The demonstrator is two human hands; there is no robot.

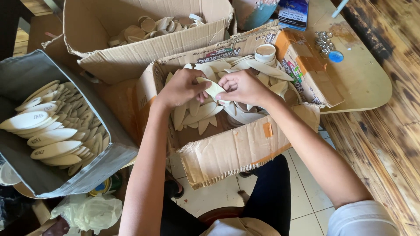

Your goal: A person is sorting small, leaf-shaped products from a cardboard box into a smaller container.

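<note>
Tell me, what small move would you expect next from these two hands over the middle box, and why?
Probably lifting the pale oval piece clear of the middle cardboard box. Both the left hand and right hand pinch it above the loose pile, and the grey bin to the left already holds similar pieces in stacked rows.

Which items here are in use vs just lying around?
In use: left hand and right hand share one pale wooden blade over the open cardboard box of similar pieces.

Lying about: grey bin, back box, booklet, blue disc.
</note>
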